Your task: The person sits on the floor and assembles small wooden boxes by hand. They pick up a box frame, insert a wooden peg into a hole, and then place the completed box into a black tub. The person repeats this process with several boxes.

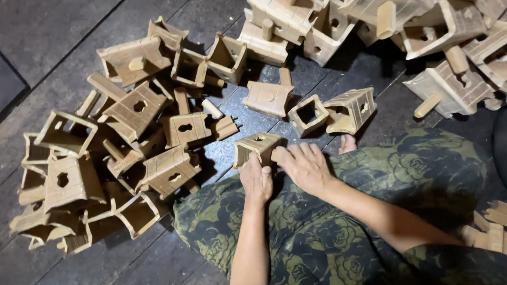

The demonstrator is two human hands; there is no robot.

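Your left hand (257, 181) and right hand (305, 166) are both clamped on the small wooden box (257, 148), just past your knee. Looks light and stiff, so grip its flat sides. Beyond it, more boxes (151, 118) pile up on the floor (31, 49).

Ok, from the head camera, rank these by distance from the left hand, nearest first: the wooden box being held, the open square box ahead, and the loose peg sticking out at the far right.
From the left hand:
1. Held wooden box, touching it, just ahead.
2. Open square box, ahead and to the right.
3. Loose peg, far right, by the big pile.
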